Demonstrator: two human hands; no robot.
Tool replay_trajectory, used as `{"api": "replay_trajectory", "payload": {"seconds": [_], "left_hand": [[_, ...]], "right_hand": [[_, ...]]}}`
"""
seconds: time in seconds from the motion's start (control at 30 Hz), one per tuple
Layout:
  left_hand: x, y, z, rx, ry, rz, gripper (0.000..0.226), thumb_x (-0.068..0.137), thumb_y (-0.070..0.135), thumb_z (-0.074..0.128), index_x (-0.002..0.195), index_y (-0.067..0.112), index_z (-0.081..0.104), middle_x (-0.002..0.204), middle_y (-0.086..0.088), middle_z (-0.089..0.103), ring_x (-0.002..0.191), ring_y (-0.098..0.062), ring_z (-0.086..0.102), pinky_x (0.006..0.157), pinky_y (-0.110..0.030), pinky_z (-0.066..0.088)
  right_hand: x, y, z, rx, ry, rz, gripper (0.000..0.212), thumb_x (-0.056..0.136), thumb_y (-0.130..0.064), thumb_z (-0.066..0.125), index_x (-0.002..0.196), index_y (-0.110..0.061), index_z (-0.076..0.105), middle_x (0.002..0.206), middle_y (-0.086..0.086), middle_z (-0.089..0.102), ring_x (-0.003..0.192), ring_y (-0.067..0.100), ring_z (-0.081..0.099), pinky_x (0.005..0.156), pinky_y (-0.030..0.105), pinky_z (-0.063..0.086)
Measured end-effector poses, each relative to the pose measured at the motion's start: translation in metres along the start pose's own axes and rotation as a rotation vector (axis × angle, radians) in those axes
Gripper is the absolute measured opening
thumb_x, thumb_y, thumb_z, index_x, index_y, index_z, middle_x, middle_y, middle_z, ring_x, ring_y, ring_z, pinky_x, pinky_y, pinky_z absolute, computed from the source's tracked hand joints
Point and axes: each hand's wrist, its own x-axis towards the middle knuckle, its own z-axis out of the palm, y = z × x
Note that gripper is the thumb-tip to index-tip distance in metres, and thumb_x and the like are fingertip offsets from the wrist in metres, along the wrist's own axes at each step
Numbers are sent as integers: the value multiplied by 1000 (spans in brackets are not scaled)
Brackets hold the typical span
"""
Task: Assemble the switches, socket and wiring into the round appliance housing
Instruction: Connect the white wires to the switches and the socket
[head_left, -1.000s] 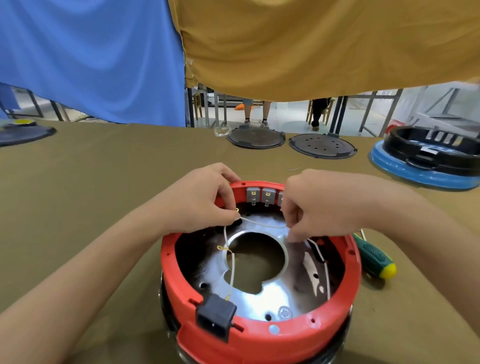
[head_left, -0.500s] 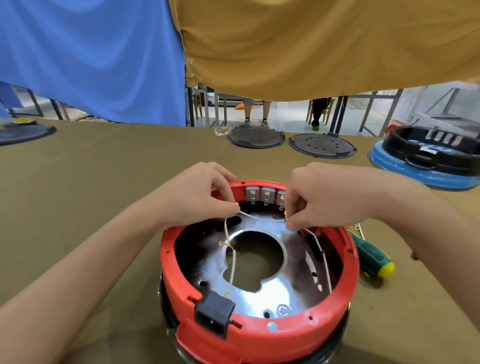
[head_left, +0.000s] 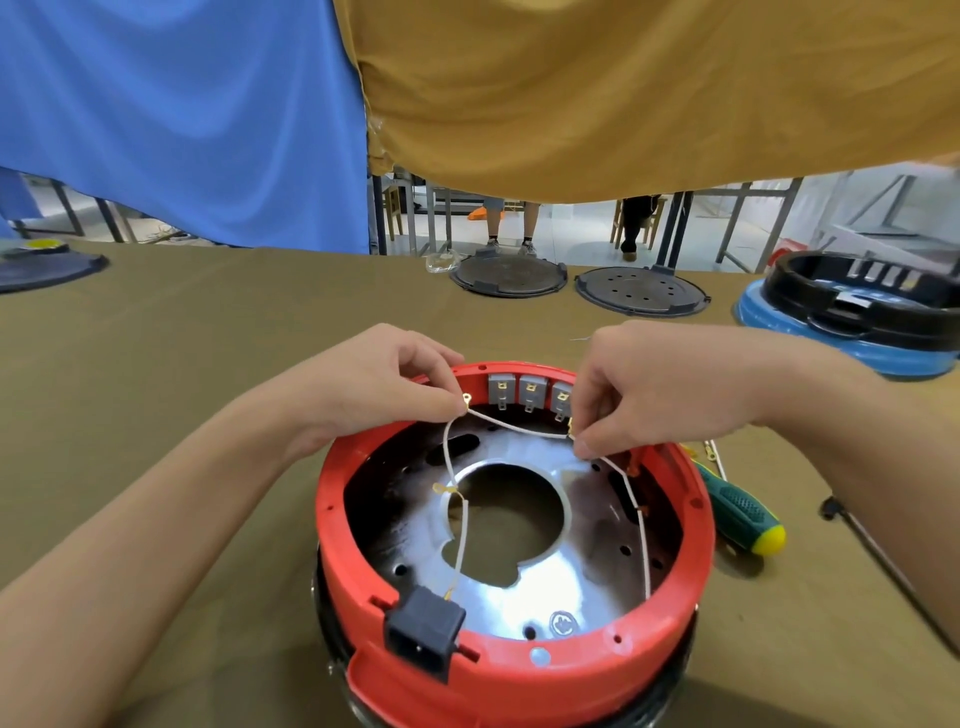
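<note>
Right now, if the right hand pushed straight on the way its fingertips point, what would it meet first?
Probably the metal plate inside the red housing: the right hand, pinching the white wire, points down-left; depth is uncertain.

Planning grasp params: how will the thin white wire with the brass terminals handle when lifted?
Thin white wire probably floppy: it sags between left hand and right hand. Likely very light; fingertip pinches hold it. Its slack may snag inside the round red housing.

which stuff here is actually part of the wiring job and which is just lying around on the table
In the job:
red housing
white wire, pinched by left hand and right hand
grey switches
black socket

Lying about:
green screwdriver
two dark round lids
black-and-blue housing
</note>
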Motion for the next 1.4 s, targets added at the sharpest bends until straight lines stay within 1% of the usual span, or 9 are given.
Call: {"api": "replay_trajectory", "payload": {"seconds": [0.17, 0.27, 0.47, 0.63, 0.83, 0.93, 1.13, 1.3, 1.4], "left_hand": [[1, -3, -3, 187, 44, -8, 15, 80, 27, 77, 68, 18, 73, 115, 22, 62, 94, 7, 61, 77, -15, 41], [0, -4, -4, 328, 134, 99, 18, 76, 37, 78, 70, 25, 65, 114, 14, 56, 102, -1, 56, 90, -27, 46], [-5, 4, 5, 477, 77, 364, 12, 79, 48, 75, 89, 44, 70, 107, 18, 52, 109, -7, 38, 102, -36, 35], [-4, 4, 3, 565, 23, 349, 5, 85, 46, 70, 81, 43, 70, 85, 20, 61, 100, -2, 38, 97, -38, 34], [-2, -2, 4, 672, 113, 353, 12, 85, 34, 70, 73, 30, 71, 63, 11, 63, 88, -2, 42, 84, -29, 31], [-2, -3, 11, 755, 99, 346, 13, 87, 39, 66, 79, 30, 71, 69, 13, 63, 93, -2, 37, 85, -29, 24], [-1, -2, 17, 816, 68, 385, 18, 90, 47, 60, 87, 32, 70, 78, 15, 65, 95, -4, 37, 88, -31, 26], [3, 2, 17, 873, 52, 395, 21, 92, 49, 57, 91, 32, 68, 82, 16, 65, 93, -3, 38, 88, -31, 30], [11, 11, 13, 892, 22, 404, 18, 89, 46, 61, 88, 29, 69, 75, 17, 64, 91, -2, 43, 92, -33, 34]], "right_hand": [[2, 3, 1, 45, 64, -13, 16, 87, -38, 69, 73, -31, 74, 68, -15, 70, 64, -1, 62, 60, 19, 52], [6, 5, 4, 72, 104, -24, 14, 88, -38, 68, 78, -31, 75, 70, -17, 70, 66, -6, 61, 58, 16, 47], [17, 0, 16, 87, 201, -82, 13, 92, -35, 66, 88, -29, 76, 78, -10, 70, 71, 3, 61, 61, 15, 44], [23, -12, 29, 84, 255, -139, 11, 94, -33, 64, 93, -30, 74, 81, -9, 66, 70, 1, 58, 61, 15, 43], [15, -3, 14, 86, 302, -79, 12, 85, -39, 75, 95, -32, 71, 73, -18, 68, 68, -9, 57, 55, 8, 39], [13, -3, 14, -4, 281, -64, 18, 82, -46, 75, 92, -31, 73, 74, -17, 62, 66, 0, 56, 52, 13, 37], [20, -12, 30, -168, 298, -101, 20, 84, -46, 72, 91, -27, 74, 76, -16, 45, 84, 9, 38, 69, 25, 37], [20, -14, 32, -161, 313, -125, 15, 88, -38, 69, 85, -24, 74, 78, -15, 44, 89, 9, 37, 80, 31, 46], [20, -13, 32, -179, 323, -100, 17, 89, -35, 66, 81, -22, 72, 78, -11, 50, 88, 11, 40, 78, 34, 48]]}}
